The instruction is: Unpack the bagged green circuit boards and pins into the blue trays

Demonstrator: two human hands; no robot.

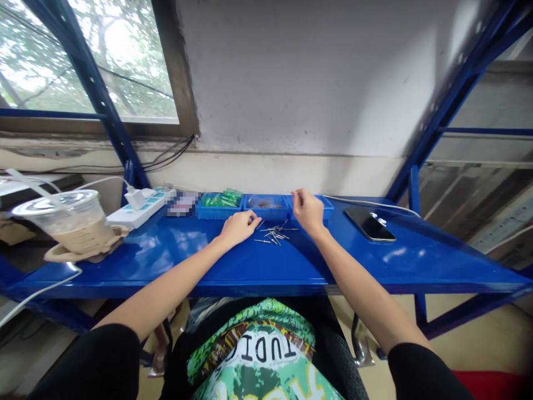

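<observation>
Several slim metal pins [275, 235] lie on the counter [266, 272]; you seem to be sorting. Your left hand [239, 226] curls beside them, your right hand [308, 210] by the rightmost blue bin [328, 207]; fingers' gap and hold, I can't tell. Next calls for fine pinching.

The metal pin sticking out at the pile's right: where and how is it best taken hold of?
Probably a pinch grip on the outer end of the pin, from above and the right: it lies slim and low, that end clear of the pile.
</observation>
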